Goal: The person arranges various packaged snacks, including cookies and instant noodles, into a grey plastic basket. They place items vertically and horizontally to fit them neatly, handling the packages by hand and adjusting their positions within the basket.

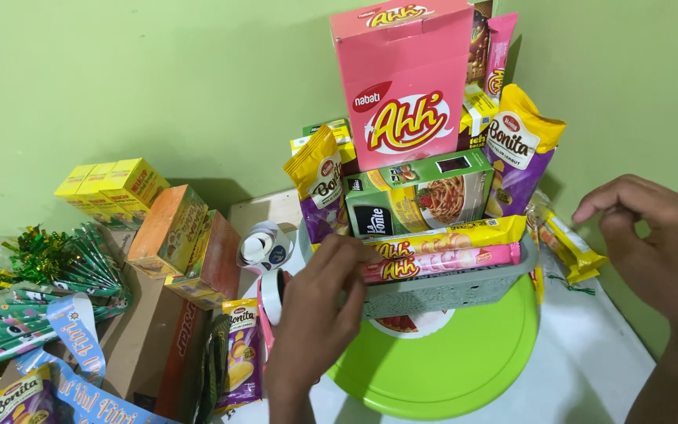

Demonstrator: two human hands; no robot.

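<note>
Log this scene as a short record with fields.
left hand: left hand touches the pink snack bar at the basket's front
right hand: right hand open, beside a yellow packet
basket: grey basket packed with snacks, tall pink box at the back
stand: green round tray
left side: orange boxes, tape roll

A basket (pixel 441 292) stands on a round tray (pixel 449 365), and the tray lies on the table (pixel 590 377). In the basket, a tall box (pixel 402 78) stands at the back, a lower box (pixel 421 192) before it, and two long snack bars (pixel 441 253) lie across the front. The left hand (pixel 315 314) touches the front left of the basket. The right hand (pixel 661 243) hovers at its right. Left of the basket lie a tape roll (pixel 264 245) and several cartons (pixel 178 239).
</note>
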